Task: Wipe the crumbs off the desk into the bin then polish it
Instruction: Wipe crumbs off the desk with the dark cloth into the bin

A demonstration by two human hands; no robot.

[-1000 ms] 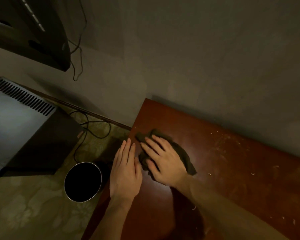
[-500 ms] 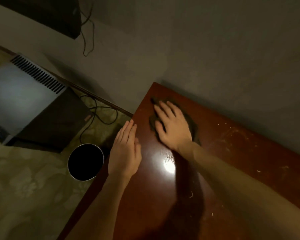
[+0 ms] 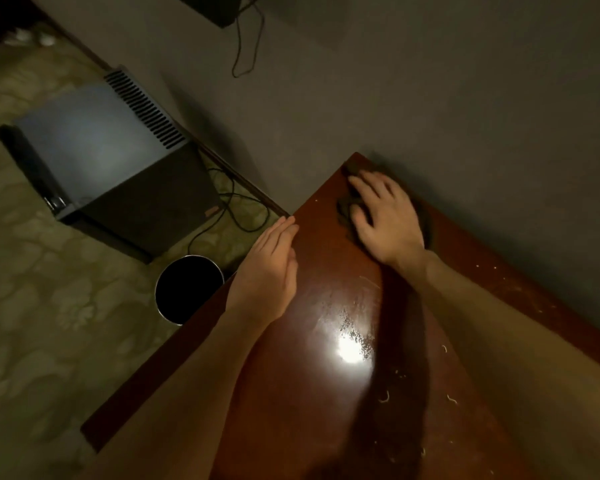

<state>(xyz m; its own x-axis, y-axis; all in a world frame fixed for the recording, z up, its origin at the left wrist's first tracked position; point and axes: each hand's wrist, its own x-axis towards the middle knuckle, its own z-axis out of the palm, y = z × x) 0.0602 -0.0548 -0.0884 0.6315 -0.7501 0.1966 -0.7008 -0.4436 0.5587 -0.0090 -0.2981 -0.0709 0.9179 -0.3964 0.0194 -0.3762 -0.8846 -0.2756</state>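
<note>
Head view: 1 desk, 1 cloth, 1 bin.
Right hand: flat, pressing cloth, 12 o'clock corner.
Left hand: flat, empty, 9 o'clock edge.
Bin: floor, 9 o'clock.
Crumbs: many, 5 o'clock.

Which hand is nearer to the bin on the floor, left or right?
Left. The left hand lies flat at the edge of the desk, just beside the bin; the right hand presses the cloth at the far corner.
</note>
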